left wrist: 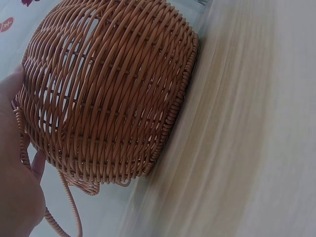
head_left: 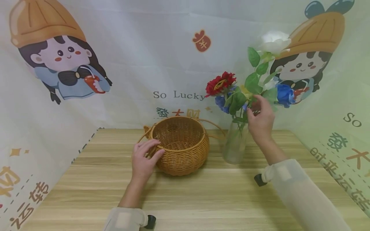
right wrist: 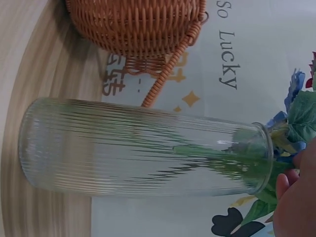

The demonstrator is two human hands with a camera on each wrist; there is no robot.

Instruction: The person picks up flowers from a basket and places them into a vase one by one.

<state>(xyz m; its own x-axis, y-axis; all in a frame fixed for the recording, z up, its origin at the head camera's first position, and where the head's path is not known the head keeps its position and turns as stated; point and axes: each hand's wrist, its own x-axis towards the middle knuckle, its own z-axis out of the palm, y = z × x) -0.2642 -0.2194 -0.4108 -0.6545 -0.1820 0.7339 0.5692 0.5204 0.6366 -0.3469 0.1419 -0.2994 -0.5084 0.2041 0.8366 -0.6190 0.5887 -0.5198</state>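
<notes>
My left hand [head_left: 144, 160] rests on the left rim of a round brown wicker basket [head_left: 183, 160], fingers spread and thumb toward the front. Close up, the left wrist view shows the woven side of the basket [left wrist: 108, 94] beside that hand [left wrist: 17, 173]. With my right hand [head_left: 261, 120] I grip artificial flowers at the mouth of a clear ribbed glass vase [head_left: 234, 147]. A red flower [head_left: 221, 84], a white rose [head_left: 274, 41] and a blue rose [head_left: 285, 95] stand above it. Through the glass, green stems [right wrist: 197, 152] reach partway down; my right fingertips are partly hidden by leaves.
The basket's thin handle [head_left: 215, 123] sticks out right, close to the vase. Both stand on a wood-grain table [head_left: 185, 202]. Behind and at the sides hangs a printed cloth [head_left: 138, 41] with cartoon figures and lettering.
</notes>
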